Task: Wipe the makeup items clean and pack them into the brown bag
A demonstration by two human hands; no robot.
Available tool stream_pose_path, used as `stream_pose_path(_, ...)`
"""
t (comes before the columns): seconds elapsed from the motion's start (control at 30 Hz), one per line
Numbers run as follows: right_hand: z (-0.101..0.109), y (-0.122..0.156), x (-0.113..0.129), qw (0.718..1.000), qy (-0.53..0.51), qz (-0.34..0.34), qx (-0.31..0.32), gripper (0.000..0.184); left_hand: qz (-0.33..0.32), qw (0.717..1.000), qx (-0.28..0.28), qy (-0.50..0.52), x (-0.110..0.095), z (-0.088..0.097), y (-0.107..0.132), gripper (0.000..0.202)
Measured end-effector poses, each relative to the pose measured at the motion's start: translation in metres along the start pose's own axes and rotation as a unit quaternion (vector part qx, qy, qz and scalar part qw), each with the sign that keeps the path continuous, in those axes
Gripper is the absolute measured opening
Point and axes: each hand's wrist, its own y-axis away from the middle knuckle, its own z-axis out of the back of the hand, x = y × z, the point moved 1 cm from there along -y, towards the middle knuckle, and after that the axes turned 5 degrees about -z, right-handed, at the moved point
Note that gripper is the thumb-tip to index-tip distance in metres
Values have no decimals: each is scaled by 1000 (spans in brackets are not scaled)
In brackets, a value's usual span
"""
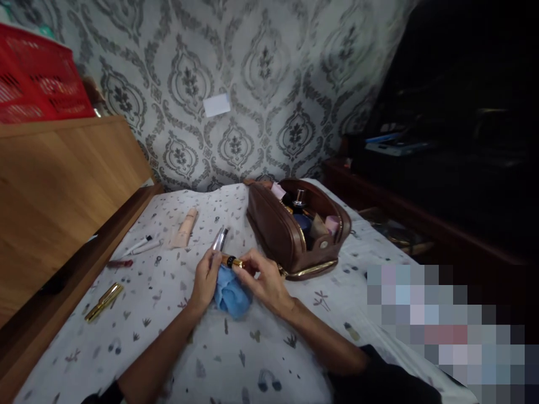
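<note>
Between my two hands is a gold-and-black cosmetic tube (231,261), possibly a lipstick. My left hand (205,280) is closed around its left end, and my right hand (267,280) pinches the right end. A crumpled blue cloth (233,296) hangs just below the tube, bunched between the hands; which fingers grip it is partly hidden. Just beyond my left fingertips lie silvery and dark slim tubes (219,240). To the right of my hands stands a brown makeup bag (273,227), unzipped, with several bottles and cosmetics inside.
On the patterned white sheet (219,359) lie a beige squeeze tube (185,227), gold tubes (103,302), a dark red tube (120,264) and a slim white pen-like item (138,244). A wooden panel (71,185) borders the left, with a red basket (42,78) above.
</note>
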Motion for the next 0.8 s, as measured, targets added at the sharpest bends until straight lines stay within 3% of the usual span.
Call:
stream_pose_path(0.43,-2,0,1,996,62,59,-8,22,-38,995,12,-95,-6,-3,8,36)
stream_pose_path(0.63,5,0,10,995,87,45,-36,20,-109,987,52,-110,-15,-10,17,35)
stream_pose_path(0.8,26,-3,26,998,-12,-23,-62,22,-173,964,115,-165,-33,-11,8,32)
